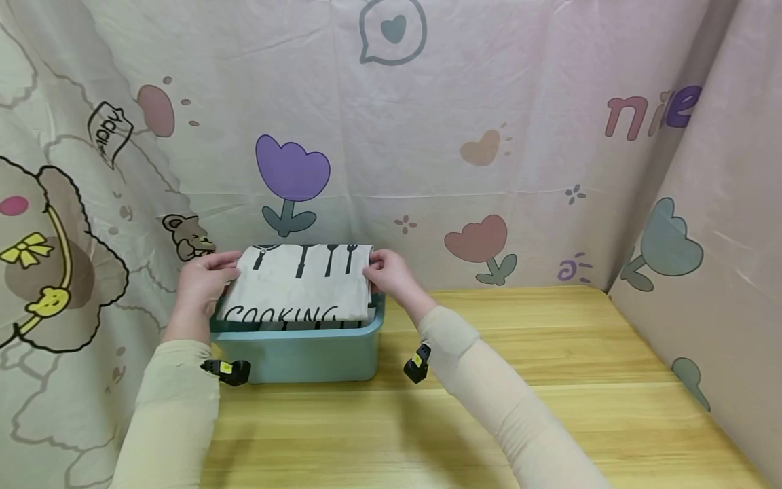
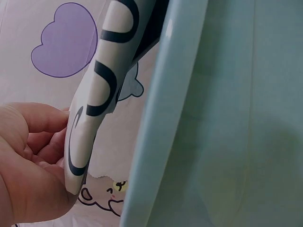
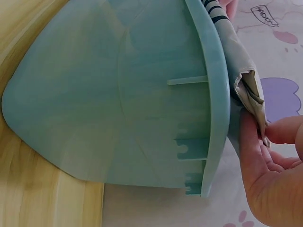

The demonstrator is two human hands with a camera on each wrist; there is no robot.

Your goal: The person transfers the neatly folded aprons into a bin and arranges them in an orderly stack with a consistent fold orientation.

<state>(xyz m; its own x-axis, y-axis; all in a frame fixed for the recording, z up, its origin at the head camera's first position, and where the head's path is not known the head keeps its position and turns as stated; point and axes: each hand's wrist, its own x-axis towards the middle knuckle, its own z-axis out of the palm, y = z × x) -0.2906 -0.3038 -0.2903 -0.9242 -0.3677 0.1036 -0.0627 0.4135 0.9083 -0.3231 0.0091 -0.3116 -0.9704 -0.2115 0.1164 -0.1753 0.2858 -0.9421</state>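
Pastel cartoon sheeting (image 1: 489, 102), printed with tulips, hearts and a bear, hangs behind and to both sides of a pale wooden table (image 1: 519, 407). At about nine o'clock on that table, hard against the backdrop, stands a light blue plastic bin (image 1: 305, 353). Across its top lies a folded white cloth (image 1: 302, 282) printed with black kitchen utensils and the word COOKING, its near edge overhanging the stack of folded fabric inside the bin.

At the cloth's nine o'clock edge the left hand (image 1: 201, 282) pinches the fabric; the left wrist view shows the thumb and fingers (image 2: 40, 142) closed on the cloth's rim (image 2: 90, 109), just outside the bin wall (image 2: 156, 142). At the three o'clock edge the right hand (image 1: 391, 272) grips likewise; the right wrist view shows the thumb (image 3: 284, 130) and fingers pinching the folded layers (image 3: 248, 90) just over the bin's rim (image 3: 215, 94). Both forearms wear beige sleeves (image 1: 482, 380), each with a small black clip-like device (image 1: 418, 363) at the wrist.
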